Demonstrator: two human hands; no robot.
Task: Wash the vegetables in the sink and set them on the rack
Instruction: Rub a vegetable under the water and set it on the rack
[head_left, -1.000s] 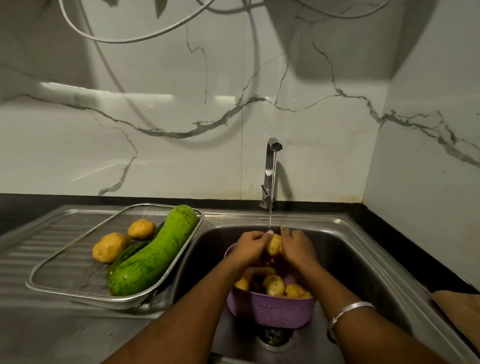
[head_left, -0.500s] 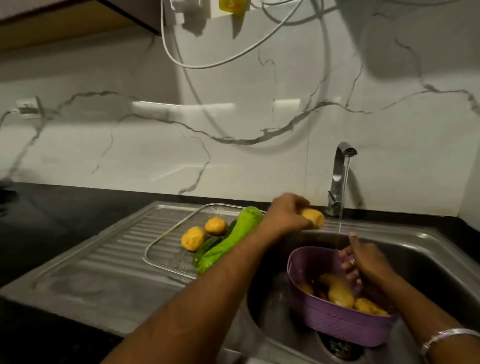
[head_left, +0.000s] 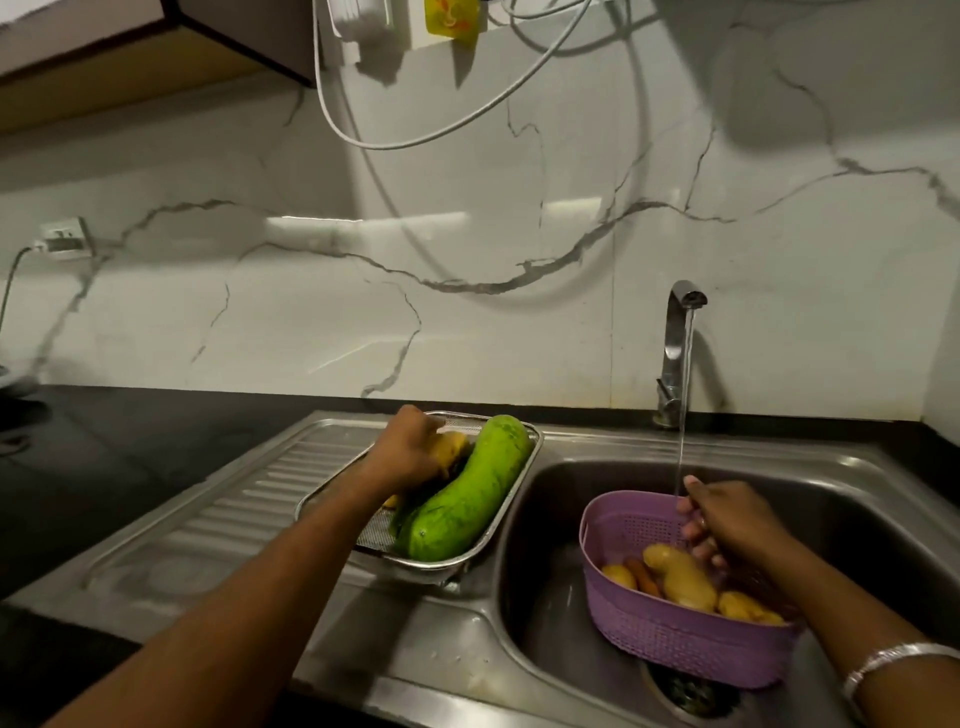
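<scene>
The basket sits tilted over the drain in the sink, and the right hand is all that seems to steady it; if that hand lifts away carelessly the basket could tip and spill its potatoes into the basin. The right hand's fingers curl down inside the basket's far rim, under the water stream; whether they grip the rim or a potato I cannot tell.

Further off, on the draining board left of the sink, the rack overhangs the sink edge slightly, and a big gourd already fills most of it. The left hand is curled round a potato, low over the rack's far corner and touching or nearly touching the gourd. The risk here, as I judge it, is a wet potato slipping from the fingers, or rolling off the crowded mesh once released, since little room is left beside the gourd. Another yellow piece peeks out under the left wrist.

The tap at the back is running.
</scene>
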